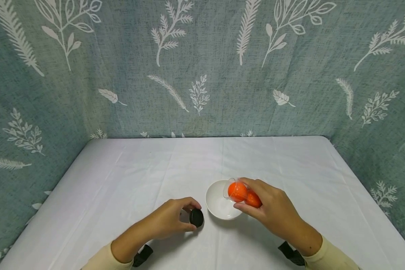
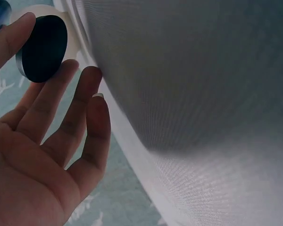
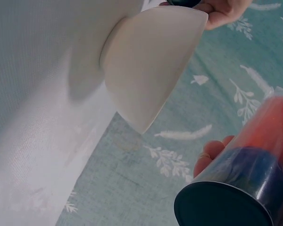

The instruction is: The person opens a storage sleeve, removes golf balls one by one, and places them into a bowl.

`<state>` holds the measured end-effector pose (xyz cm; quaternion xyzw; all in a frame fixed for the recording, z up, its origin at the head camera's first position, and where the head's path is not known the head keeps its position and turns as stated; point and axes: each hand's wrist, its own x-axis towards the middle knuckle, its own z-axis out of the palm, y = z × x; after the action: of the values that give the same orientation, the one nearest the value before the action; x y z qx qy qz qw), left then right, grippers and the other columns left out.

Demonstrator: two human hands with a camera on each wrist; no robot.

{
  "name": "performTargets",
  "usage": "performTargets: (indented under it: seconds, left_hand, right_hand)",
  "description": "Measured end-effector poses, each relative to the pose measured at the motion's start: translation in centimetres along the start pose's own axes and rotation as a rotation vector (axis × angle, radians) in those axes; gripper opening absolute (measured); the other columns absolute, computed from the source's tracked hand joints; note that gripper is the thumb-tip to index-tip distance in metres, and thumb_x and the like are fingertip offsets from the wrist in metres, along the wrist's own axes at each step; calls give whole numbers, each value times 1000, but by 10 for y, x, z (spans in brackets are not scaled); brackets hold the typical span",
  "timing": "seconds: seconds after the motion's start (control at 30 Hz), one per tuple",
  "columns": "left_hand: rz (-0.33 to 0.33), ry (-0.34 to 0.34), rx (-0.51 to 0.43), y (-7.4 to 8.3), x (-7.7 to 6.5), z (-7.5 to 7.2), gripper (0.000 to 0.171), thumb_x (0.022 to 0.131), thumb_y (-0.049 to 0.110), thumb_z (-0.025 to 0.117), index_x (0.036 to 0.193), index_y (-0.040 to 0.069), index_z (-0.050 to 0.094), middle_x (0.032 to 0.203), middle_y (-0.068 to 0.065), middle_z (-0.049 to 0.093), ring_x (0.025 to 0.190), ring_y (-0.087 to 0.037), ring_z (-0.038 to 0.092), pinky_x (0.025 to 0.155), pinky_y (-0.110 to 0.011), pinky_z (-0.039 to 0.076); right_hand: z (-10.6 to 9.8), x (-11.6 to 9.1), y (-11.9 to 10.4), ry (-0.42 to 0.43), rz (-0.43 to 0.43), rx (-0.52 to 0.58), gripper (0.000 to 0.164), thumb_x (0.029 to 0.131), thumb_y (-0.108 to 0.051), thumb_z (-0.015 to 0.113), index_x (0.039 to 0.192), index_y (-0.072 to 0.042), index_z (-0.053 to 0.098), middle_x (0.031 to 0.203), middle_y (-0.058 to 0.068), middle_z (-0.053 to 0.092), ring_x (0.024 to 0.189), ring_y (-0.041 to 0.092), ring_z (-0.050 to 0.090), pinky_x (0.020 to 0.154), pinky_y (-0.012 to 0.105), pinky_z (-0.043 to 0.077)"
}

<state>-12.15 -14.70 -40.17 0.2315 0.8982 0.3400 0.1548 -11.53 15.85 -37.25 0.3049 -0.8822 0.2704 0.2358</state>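
Note:
My left hand pinches a round black lid between thumb and fingers, on edge at the left of a white bowl. In the left wrist view the lid's flat dark face shows. My right hand grips a clear cylindrical container, tilted with its mouth over the bowl. Orange balls sit inside, one near the mouth. The right wrist view shows something blue deeper in, beside the container's dark base.
A white cloth covers the table, whose far edge meets a green leaf-patterned curtain. More curtain hangs at both sides. Black straps show at the wrists.

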Motion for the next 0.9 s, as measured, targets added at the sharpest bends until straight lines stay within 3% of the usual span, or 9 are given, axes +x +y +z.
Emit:
performTargets:
  seconds: [0.37, 0.9]
  left_hand:
    - [36, -60, 31, -3, 1, -1, 45, 78, 28, 87, 118, 20, 67, 102, 19, 68, 101, -2, 60, 97, -34, 48]
    - [-9, -62, 163, -4, -6, -2, 44, 74, 27, 89, 112, 25, 66, 107, 13, 56, 103, -10, 51, 91, -35, 49]
  right_hand:
    - [0, 1, -1, -22, 19, -2, 55, 79, -38, 84, 127, -19, 64, 101, -4, 72, 81, 6, 62, 68, 23, 56]
    - [1, 0, 1, -33, 15, -11, 56, 79, -39, 84, 127, -17, 65, 106, -2, 72, 84, 8, 64, 70, 25, 56]
